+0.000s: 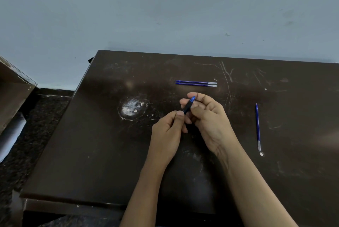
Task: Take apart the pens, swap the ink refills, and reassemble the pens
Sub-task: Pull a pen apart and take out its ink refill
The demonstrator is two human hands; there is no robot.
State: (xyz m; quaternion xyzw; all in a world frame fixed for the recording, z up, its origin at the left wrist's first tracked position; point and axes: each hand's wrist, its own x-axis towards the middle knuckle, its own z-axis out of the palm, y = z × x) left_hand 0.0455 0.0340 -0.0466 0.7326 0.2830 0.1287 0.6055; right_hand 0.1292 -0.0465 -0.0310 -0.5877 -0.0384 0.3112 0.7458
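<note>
Three ink refills, one pen, two hands, one table.

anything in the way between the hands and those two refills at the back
Nothing visible does. Only bare table separates the two refills from the left hand and right hand, both gripping the pen. The third refill lies well off to the right.

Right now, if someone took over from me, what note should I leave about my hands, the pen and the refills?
Left hand pinches the pen at its lower end.
Right hand holds the same pen near its blue tip.
Two refills lie side by side at the far middle of the table; a third refill lies alone on the right.
Done: three refills are out.
Left: whether this pen holds a refill is hidden; check, then reassemble.
</note>
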